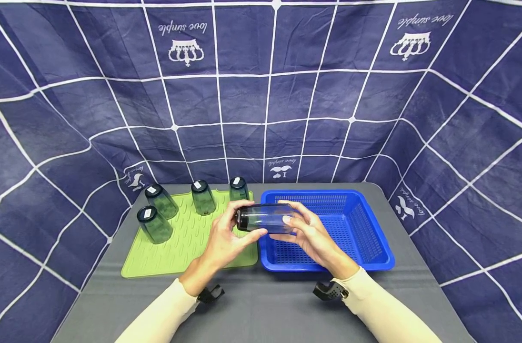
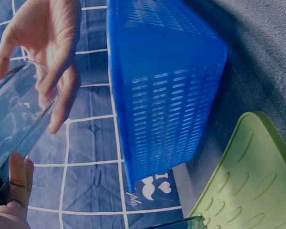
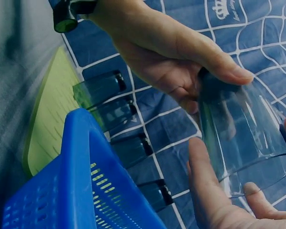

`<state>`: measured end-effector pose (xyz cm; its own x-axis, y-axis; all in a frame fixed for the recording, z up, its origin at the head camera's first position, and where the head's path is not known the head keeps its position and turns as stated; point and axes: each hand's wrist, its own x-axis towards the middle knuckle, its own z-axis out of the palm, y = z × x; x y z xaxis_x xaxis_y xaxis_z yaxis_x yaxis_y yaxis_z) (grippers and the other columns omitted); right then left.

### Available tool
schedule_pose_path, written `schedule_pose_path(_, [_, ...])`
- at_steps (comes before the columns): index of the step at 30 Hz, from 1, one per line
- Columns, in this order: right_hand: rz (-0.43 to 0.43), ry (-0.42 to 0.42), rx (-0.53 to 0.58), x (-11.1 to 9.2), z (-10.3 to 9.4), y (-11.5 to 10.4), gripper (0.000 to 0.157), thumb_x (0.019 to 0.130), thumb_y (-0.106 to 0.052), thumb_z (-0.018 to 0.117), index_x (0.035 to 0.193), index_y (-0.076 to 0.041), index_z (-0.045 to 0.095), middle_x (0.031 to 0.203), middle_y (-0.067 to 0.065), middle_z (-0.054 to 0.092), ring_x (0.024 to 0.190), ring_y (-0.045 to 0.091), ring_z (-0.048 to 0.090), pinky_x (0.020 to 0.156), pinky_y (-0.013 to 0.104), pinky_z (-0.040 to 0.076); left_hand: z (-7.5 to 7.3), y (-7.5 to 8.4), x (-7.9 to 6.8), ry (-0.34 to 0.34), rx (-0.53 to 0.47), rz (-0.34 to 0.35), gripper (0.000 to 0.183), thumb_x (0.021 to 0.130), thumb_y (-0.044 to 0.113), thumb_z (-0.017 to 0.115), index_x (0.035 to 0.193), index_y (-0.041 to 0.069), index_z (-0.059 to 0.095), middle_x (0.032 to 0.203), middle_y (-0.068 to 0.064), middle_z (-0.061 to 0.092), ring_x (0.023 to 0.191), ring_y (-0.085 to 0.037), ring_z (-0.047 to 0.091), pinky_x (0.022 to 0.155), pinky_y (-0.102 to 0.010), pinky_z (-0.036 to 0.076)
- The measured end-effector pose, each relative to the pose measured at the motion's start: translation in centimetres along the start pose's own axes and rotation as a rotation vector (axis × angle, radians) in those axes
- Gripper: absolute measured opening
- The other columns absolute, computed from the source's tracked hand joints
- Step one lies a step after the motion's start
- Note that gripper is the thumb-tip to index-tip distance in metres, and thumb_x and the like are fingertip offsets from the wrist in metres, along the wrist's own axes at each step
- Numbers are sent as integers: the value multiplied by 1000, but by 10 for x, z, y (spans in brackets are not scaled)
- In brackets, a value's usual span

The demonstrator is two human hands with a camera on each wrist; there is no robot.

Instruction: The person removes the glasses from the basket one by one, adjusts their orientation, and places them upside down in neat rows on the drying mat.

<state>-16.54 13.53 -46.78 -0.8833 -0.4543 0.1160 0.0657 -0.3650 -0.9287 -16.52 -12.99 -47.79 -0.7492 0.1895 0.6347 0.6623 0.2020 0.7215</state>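
Note:
A clear bluish drinking glass (image 1: 265, 218) is held on its side in the air, above the gap between the green mat and the blue basket. Its thick dark base points left and its open rim right. My left hand (image 1: 226, 240) grips the base end, thumb below and fingers above. Around the rim end, my right hand (image 1: 314, 238) curls its fingers. In the right wrist view one fingertip shows through the wall of the glass (image 3: 243, 129) near the rim. The left wrist view shows the glass (image 2: 19, 114) tilted between both hands.
Several similar glasses (image 1: 155, 226) stand upside down on the green ridged mat (image 1: 188, 252), with white labels on their bases. A blue perforated basket (image 1: 329, 267) sits right of the mat on the grey table (image 1: 261, 305). Dark blue checked cloth (image 1: 244, 100) hangs behind and at both sides.

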Motion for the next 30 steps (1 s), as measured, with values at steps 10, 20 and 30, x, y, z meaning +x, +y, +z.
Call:
schedule_pose_path(10, [50,-43,-3,2,-2,7,61,117,-10,58,174,0,38,157,6,71,137,22,78,117,56,65,-6,1,-2,23,2,26,78,83,-4,103,150,4,65,137,-20,79,110,-11,79,94,-20,68])
schedule_pose_path(20, [28,-61,-67,8,-2,10,60,118,-10,60,174,2,41,156,6,69,135,19,78,114,46,68,-15,3,-1,29,27,41,82,83,-5,103,154,3,62,132,-20,82,110,-8,79,93,-19,67])
schedule_pose_path(30, [-21,-7,-162,1,-10,14,63,117,-7,62,174,9,39,168,36,51,139,37,76,116,54,66,-32,1,-3,94,68,42,81,83,-7,102,154,3,64,131,-19,83,106,-5,80,90,-16,66])
